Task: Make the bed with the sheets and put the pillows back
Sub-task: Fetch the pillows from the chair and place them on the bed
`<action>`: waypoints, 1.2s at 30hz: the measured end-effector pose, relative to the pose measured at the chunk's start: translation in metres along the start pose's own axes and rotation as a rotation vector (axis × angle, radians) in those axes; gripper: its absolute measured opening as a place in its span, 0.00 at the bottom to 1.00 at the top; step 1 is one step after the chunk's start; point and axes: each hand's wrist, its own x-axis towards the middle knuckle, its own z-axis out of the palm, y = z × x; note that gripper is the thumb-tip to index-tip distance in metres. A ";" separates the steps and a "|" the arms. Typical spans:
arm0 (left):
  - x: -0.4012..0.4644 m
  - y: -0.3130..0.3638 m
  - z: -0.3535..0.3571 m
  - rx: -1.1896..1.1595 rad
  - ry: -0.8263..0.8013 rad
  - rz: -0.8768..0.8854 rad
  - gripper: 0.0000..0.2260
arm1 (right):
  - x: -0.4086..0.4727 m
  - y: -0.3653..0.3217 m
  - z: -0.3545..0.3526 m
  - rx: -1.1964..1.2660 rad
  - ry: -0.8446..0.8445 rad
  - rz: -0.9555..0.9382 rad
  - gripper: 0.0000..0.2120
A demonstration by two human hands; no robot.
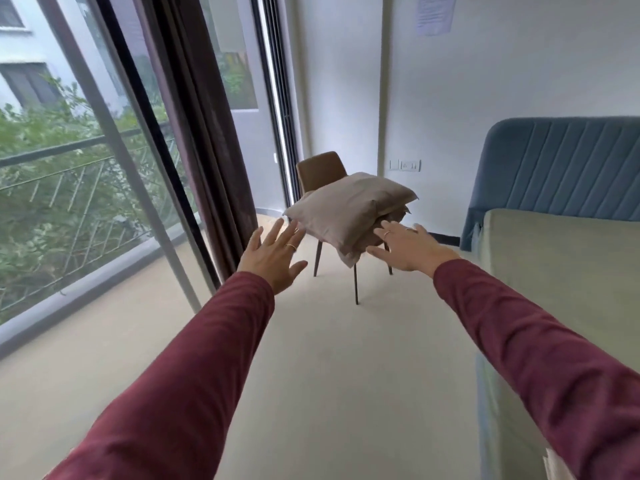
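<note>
With my left hand (273,259) and right hand (408,249) spread wide and holding nothing, I reach for the beige fabric pillows (349,209) stacked on the brown chair (322,169), while the pale green mattress (561,265) lies bare, no sheet on it.

Single head-worn wide-angle view, aimed forward and slightly down along the floor (329,358). Both outstretched arms fill the near foreground; chair (320,171) sits mid-distance ahead, window (69,168) on the left, bed (571,271) along the right edge. No second view.
</note>
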 end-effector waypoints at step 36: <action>0.621 -0.102 0.219 -0.151 -0.263 0.131 0.33 | 0.584 0.139 0.049 0.340 -0.112 0.287 0.34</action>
